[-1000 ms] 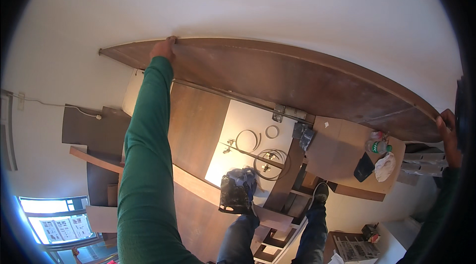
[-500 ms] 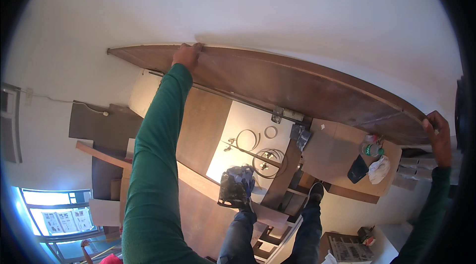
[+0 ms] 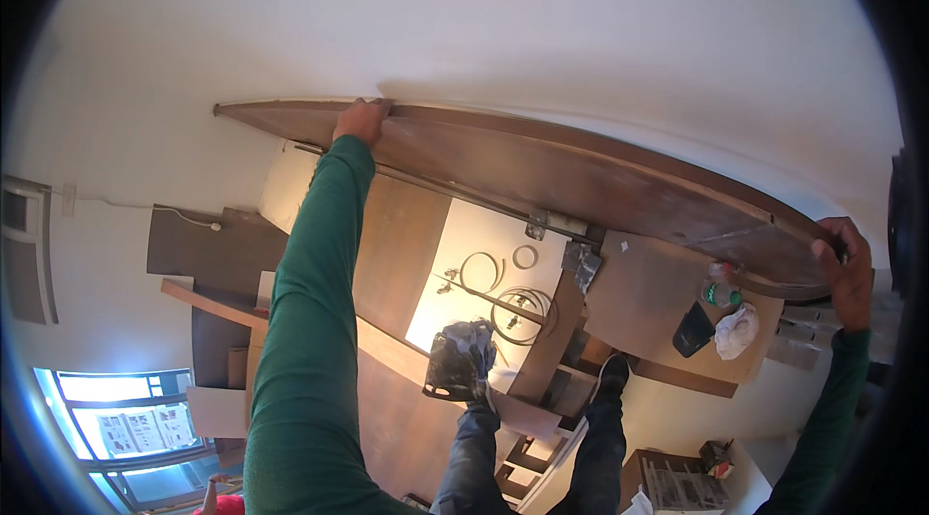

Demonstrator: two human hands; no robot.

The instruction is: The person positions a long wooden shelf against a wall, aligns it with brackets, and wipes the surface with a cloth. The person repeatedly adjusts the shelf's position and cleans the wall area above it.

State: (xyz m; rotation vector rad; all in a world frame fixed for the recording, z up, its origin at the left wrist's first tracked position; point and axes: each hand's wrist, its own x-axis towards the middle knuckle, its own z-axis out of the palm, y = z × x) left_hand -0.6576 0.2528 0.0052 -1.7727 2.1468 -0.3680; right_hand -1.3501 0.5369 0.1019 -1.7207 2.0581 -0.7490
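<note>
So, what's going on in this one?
A person in green sleeves holds a long brown panel in front of a white wall. The left grip is on its upper edge toward the left end, the right grip at its right end. Below, a bottle and a crumpled white bundle are on a brown board.

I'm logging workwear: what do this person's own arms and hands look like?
The left sleeve is long, plain green and wrinkled, reaching the wrist. The right sleeve is also green, looking darker near the picture's rim. The left hand and right hand wear no gloves. No cables or markings show on the sleeves.
</note>
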